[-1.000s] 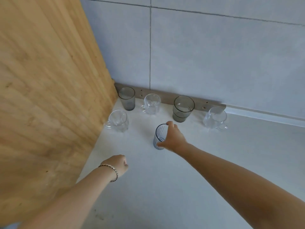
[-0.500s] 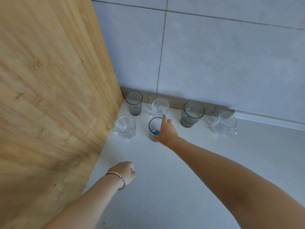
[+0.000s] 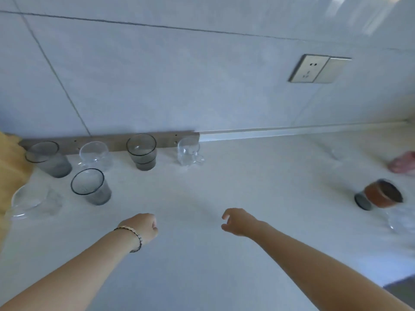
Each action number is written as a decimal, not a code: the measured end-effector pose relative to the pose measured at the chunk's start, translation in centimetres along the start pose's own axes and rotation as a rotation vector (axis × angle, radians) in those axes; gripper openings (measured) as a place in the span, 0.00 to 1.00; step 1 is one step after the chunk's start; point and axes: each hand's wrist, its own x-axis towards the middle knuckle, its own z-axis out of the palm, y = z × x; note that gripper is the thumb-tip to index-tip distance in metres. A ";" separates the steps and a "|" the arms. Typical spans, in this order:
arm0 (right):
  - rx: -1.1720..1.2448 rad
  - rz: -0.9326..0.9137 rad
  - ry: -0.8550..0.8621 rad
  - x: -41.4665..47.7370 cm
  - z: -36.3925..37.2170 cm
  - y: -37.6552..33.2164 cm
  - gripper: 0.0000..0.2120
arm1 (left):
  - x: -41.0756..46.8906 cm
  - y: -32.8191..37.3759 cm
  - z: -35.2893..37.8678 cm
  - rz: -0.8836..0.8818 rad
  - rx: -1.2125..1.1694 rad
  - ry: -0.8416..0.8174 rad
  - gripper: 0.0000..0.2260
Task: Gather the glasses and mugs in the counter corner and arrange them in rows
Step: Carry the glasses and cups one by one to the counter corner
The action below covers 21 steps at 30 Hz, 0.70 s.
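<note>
Our left grip (image 3: 143, 227) hovers over the table (image 3: 202, 265) with its fingers curled into a fist round nothing; our right grip (image 3: 238, 222) hangs level with it, fingers half-curved and apart, likewise empty; so we judge ourselves between pieces, with the next one yet to be fetched. Ahead and to the left of the left grip the gathered pieces stand upright in the corner by the wooden panel (image 3: 10, 158); along the wall run a smoky tumbler (image 3: 48, 160), a clear mug (image 3: 95, 156), a dark-rimmed grey glass (image 3: 142, 152) and a handled clear mug (image 3: 188, 151), the last two with gaps between them; nearer to us a ribbed grey glass (image 3: 91, 187) and a wide clear mug (image 3: 31, 202) begin a second row. Well off to the right of the right grip sits an amber glass (image 3: 379, 195), blurred, so we cannot tell whether it is upright; just beside it is something clear (image 3: 400, 221), too smeared to name. The next move, as we read it, calls for the right grip to swing right, close round the amber glass, and carry it across to the bare spot right of the ribbed grey glass; it must come down gently, clear of its neighbours; the back row may also want closing up.
</note>
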 end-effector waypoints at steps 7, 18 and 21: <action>0.182 0.205 0.200 -3.6 -6.1 19.8 0.16 | 2.7 18.8 1.5 0.126 0.154 0.049 0.09; 0.141 0.375 0.671 -3.5 -16.7 41.7 0.35 | 5.0 39.2 6.1 0.143 0.142 0.019 0.06; 0.128 0.499 0.518 -1.9 -18.6 44.9 0.48 | 5.1 40.6 6.6 0.109 0.150 0.029 0.09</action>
